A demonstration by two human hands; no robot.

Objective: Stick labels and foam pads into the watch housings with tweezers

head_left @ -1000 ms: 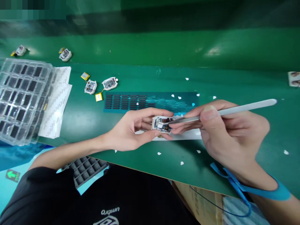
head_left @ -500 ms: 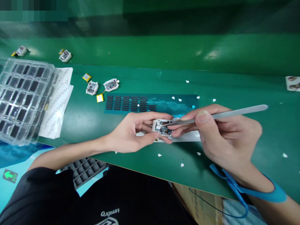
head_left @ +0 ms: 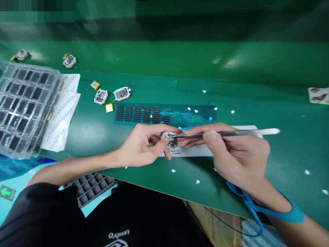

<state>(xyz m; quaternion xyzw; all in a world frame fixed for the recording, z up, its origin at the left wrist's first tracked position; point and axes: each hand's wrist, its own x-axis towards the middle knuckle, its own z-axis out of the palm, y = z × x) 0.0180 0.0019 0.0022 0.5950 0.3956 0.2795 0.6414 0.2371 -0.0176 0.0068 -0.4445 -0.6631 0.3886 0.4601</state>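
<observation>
My left hand (head_left: 144,145) pinches a small white device housing (head_left: 171,140) with an exposed circuit board, holding it low over the green table. My right hand (head_left: 235,154) grips steel tweezers (head_left: 226,133), whose tips rest inside the housing. A blue wrist strap (head_left: 282,212) circles my right wrist. Under both hands lies a white label sheet (head_left: 203,150). Just behind it is a teal sheet (head_left: 164,114) carrying rows of small black pads.
A clear blister tray (head_left: 23,106) of dark parts sits at far left, with white paper sheets (head_left: 61,113) beside it. Several open housings (head_left: 110,94) and yellow batteries (head_left: 109,107) lie behind. White paper dots scatter over the table. A grey grid tray (head_left: 92,185) sits below the table edge.
Both hands shifted slightly left and lowered toward the table. The tweezers tilted flatter and their tips went deeper into the housing, which is now more covered by my fingers.
</observation>
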